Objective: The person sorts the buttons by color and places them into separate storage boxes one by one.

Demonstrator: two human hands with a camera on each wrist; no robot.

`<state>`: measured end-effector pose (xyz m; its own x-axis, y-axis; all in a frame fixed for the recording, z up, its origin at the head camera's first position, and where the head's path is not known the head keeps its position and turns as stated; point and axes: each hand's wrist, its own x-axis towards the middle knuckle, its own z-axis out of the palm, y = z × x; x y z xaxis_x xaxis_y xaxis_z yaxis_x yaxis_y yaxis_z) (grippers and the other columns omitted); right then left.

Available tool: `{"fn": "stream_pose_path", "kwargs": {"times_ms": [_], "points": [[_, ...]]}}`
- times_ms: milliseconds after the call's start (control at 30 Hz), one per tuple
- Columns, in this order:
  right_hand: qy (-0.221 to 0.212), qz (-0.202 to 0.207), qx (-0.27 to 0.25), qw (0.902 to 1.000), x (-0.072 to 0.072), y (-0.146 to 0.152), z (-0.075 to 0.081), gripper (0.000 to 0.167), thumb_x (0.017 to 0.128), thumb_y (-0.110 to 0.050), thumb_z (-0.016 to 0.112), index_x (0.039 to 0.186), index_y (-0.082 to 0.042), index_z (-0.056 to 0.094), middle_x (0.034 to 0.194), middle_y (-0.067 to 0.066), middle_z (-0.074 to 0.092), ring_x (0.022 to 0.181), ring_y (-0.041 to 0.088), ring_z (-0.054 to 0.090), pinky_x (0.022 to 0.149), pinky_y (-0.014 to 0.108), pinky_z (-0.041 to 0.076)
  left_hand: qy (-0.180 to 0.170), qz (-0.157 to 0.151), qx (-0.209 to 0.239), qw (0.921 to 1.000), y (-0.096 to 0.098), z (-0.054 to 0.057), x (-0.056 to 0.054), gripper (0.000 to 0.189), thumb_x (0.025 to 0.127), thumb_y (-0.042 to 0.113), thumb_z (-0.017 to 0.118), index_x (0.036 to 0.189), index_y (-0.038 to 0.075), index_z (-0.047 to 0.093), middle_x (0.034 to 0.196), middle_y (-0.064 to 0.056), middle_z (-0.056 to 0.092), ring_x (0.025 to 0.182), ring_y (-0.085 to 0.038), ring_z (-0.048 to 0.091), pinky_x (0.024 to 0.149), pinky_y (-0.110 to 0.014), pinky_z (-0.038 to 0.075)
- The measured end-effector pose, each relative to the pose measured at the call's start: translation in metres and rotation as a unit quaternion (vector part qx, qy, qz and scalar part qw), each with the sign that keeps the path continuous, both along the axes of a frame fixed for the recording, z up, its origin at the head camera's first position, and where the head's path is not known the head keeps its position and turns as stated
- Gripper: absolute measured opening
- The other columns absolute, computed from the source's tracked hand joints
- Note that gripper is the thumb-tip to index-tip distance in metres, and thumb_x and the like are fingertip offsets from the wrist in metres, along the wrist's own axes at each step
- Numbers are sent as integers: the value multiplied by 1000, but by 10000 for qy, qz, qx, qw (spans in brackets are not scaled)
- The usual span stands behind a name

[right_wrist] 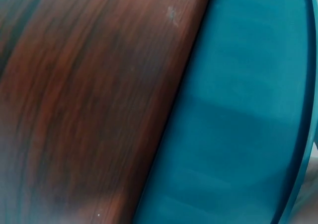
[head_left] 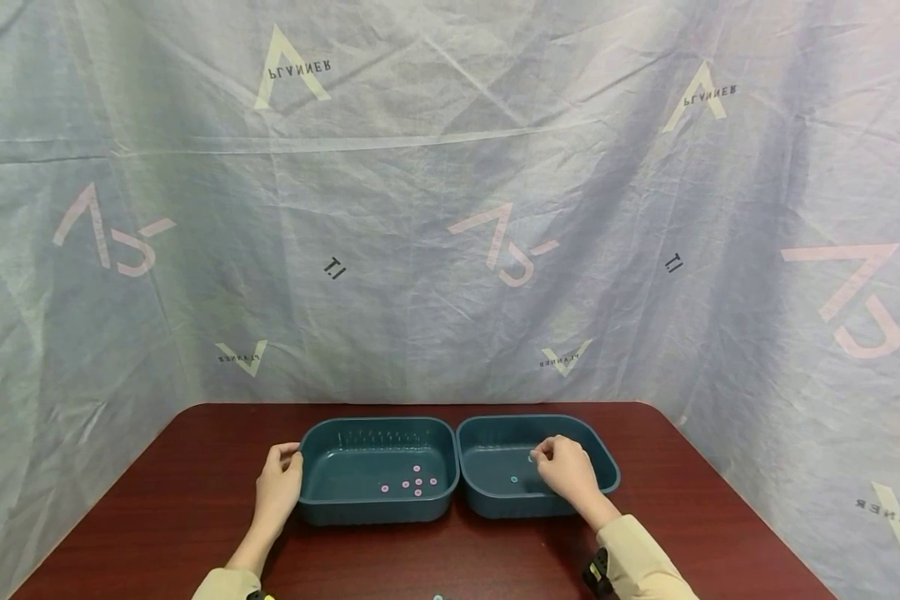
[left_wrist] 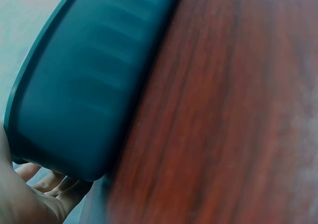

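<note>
Two dark teal plastic baskets stand side by side on the table. At the outer end of the left basket [head_left: 378, 503], my left hand [head_left: 279, 487] holds the end wall. In the left wrist view, its fingers [left_wrist: 52, 182] curl round the corner. Several small pink rings [head_left: 418, 482] lie on that basket's floor. My right hand [head_left: 567, 468] reaches over the near wall of the right basket [head_left: 510, 506], thumb and fingertips together at a small pale ring [head_left: 531, 458], partly hidden by them. A teal ring [head_left: 513, 479] lies nearby on the basket floor. The right wrist view barely shows the hand.
The baskets sit on a reddish-brown wooden table [head_left: 195, 492]. A small pale thing [head_left: 438, 597] lies at the bottom edge of the head view. A printed grey cloth [head_left: 420, 317] hangs behind the table and along both sides.
</note>
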<state>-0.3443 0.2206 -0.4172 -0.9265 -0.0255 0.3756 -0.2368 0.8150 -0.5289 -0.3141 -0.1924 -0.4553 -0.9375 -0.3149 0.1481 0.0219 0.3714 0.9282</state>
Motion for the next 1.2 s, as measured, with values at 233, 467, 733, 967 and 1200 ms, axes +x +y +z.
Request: {"fn": "stream_pose_path", "kwargs": {"times_ms": [233,467,733,967,1200], "points": [[-7,-28,37,10000,-1,5,0,10,86,-12,64,81,-6,71,77,3,67,54,10,49,50,28,39,2,-26,-2,10000,-1,-1,0,42,101,26,30,134,1,36,133,-26,44,119,-40,44,90,-52,39],[-67,-95,62,9999,-3,9,-2,11,86,-13,64,82,-6,71,77,4,67,53,10,48,49,28,38,60,14,-30,10000,0,1,0,42,102,27,29,133,1,38,131,-27,46,118,-40,46,90,-50,39],[-47,-97,103,9999,-4,12,-2,13,86,-12,64,78,-5,71,73,2,66,51,12,45,47,28,34,30,22,12,10000,0,-1,-1,41,101,25,31,133,1,37,132,-26,45,119,-40,44,91,-52,38],[64,-137,185,9997,-4,14,-1,10,84,-14,65,80,-7,72,76,3,68,54,9,49,50,28,37,26,25,-7,10000,0,-1,-1,42,101,27,30,133,1,38,132,-27,45,119,-41,45,91,-53,39],[204,-114,189,9996,-4,14,0,10,84,-14,67,82,-5,72,77,3,67,56,9,51,51,28,41,9,-43,2,10000,-1,-2,-1,43,101,26,30,135,0,35,133,-27,43,120,-41,44,91,-53,39]]}}
